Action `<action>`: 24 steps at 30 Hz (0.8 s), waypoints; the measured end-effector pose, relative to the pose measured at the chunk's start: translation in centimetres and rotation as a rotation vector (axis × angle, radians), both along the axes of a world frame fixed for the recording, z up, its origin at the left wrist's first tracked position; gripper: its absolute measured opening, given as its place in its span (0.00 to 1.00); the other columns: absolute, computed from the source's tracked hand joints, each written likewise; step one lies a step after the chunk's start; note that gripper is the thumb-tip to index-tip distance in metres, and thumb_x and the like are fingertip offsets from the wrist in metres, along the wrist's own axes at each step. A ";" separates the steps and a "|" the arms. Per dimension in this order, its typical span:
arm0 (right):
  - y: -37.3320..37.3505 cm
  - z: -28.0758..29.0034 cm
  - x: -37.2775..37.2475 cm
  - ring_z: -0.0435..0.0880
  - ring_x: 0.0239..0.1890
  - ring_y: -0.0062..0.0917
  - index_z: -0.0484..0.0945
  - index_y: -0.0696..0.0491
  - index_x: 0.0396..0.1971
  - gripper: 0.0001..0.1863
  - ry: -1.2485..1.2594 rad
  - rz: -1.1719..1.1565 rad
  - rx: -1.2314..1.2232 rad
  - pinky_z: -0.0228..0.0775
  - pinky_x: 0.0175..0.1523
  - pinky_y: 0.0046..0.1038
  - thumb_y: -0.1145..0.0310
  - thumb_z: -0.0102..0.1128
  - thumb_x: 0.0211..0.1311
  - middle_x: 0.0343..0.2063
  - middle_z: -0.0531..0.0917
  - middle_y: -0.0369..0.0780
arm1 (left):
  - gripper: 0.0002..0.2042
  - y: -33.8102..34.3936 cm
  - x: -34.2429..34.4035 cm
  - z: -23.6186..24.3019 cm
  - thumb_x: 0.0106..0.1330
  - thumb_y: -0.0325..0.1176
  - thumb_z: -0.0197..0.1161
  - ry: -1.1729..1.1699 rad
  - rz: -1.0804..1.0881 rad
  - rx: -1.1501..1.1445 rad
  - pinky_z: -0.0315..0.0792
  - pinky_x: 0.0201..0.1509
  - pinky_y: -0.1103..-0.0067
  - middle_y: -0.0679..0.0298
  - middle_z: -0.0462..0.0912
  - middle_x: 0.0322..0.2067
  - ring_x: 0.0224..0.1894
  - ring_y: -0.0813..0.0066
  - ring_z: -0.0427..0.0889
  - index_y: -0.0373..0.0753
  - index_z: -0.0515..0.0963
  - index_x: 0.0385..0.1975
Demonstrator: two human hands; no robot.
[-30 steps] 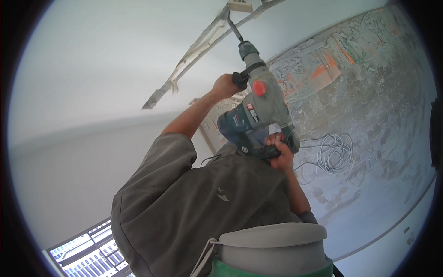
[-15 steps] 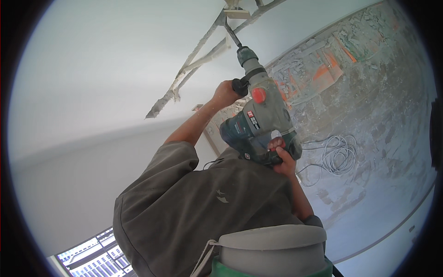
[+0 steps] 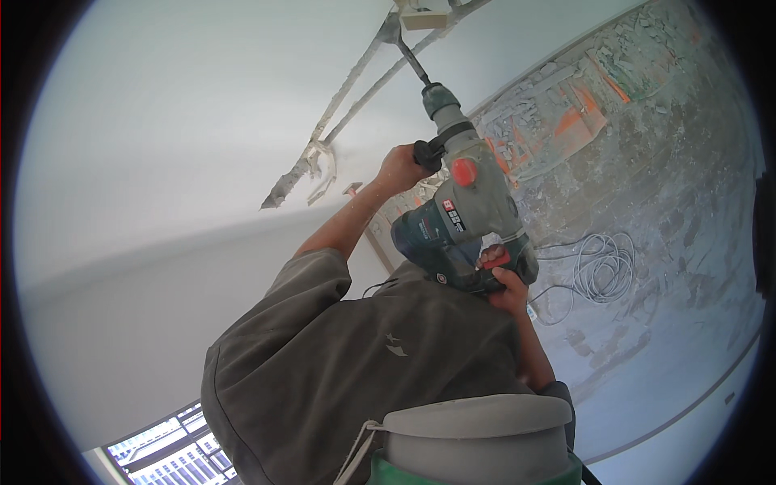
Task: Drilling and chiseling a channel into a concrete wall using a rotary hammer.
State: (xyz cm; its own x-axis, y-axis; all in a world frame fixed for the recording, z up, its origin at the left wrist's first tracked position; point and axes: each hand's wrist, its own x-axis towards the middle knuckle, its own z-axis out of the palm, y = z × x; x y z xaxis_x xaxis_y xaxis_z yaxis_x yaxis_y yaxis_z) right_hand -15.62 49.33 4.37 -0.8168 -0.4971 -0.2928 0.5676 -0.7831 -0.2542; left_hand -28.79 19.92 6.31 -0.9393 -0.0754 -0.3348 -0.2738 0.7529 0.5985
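strip (image 3: 331, 166) now lower by grooved wall (image 3: 186, 129)

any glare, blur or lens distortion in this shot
Head view: the window glares near white at lower left; head view: the floor edge bows with fisheye distortion, black at both sides; head view: the drill looks fairly clear, no heavy blur.

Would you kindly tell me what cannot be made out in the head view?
In the head view:
Left hand: finger ends hidden by the hand itself and the side handle.
Right hand: partly hidden by the power drill.
Groove: cut off by the top edge.
Window: cut off by the lower edge.
Rubble: pieces too small to count.
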 end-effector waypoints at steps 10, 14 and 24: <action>0.6 0.6 -0.2 0.69 0.46 0.28 0.68 0.54 0.43 0.20 0.051 0.035 0.034 0.61 0.56 0.33 0.74 0.58 0.46 0.39 0.70 0.39 | 0.15 0.5 0.2 0.6 0.50 0.39 0.69 0.044 0.027 0.069 0.73 0.37 0.71 0.54 0.82 0.26 0.30 0.60 0.82 0.36 0.80 0.33; 0.7 0.1 0.2 0.69 0.46 0.28 0.68 0.53 0.43 0.20 0.072 0.046 0.013 0.61 0.56 0.33 0.76 0.58 0.46 0.40 0.69 0.39 | 0.14 0.7 0.4 0.5 0.50 0.38 0.69 0.088 0.007 0.090 0.73 0.38 0.71 0.54 0.82 0.26 0.30 0.61 0.81 0.37 0.80 0.33; 0.6 0.3 -0.2 0.69 0.44 0.28 0.69 0.55 0.41 0.17 0.061 -0.001 -0.005 0.62 0.55 0.33 0.81 0.55 0.48 0.38 0.70 0.39 | 0.15 0.8 -0.6 1.0 0.51 0.37 0.69 0.079 -0.006 0.034 0.73 0.38 0.72 0.54 0.82 0.26 0.29 0.61 0.80 0.36 0.79 0.34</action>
State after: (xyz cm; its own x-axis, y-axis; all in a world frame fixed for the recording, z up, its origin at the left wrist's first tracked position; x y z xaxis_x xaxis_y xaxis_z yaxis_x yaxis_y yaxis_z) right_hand -15.77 49.90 4.70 -0.8333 -0.4980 -0.2401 0.5509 -0.7847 -0.2843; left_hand -29.39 20.72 7.29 -0.9633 -0.0599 -0.2617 -0.2204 0.7333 0.6433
